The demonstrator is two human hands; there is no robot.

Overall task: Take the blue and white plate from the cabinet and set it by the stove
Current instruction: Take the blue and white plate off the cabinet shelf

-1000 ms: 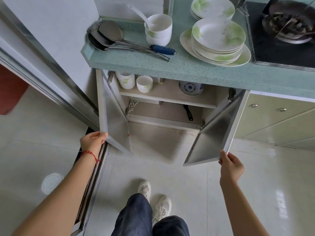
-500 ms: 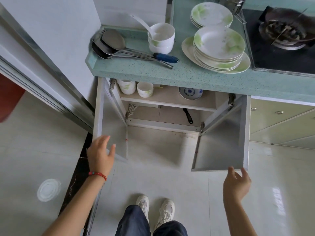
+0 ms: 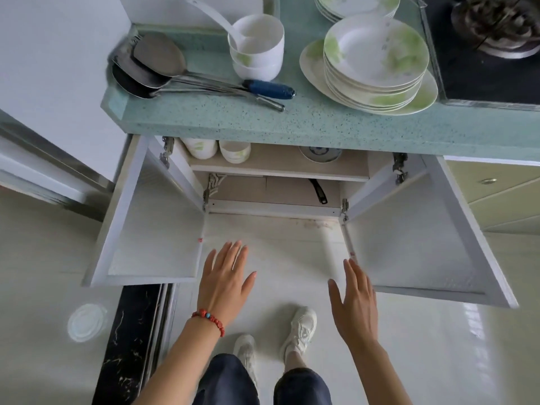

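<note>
Clear gap between both swung-open cabinet doors (image 3: 152,229), countertop (image 3: 292,124) overhanging.

Green plates (image 3: 377,58), bowls (image 3: 257,48) w/ ladles (image 3: 157,68) (on counter (image 3: 321,124)).

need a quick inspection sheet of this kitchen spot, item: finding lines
surface: green speckled counter, crowded, bare strip along its front edge
job's things: blue and white plate on the upper shelf, right side, partly hidden by the counter; stove at right; both cabinet doors open
clutter: green-patterned plates stacked by the stove, white bowls with a ladle, spatulas on the counter; cups on the shelf; black handle on the lower level
grippers: left hand and right hand open, empty, between the doors
cables: nothing seen
surroundings: pale tiled floor, round lid lying on it
</note>
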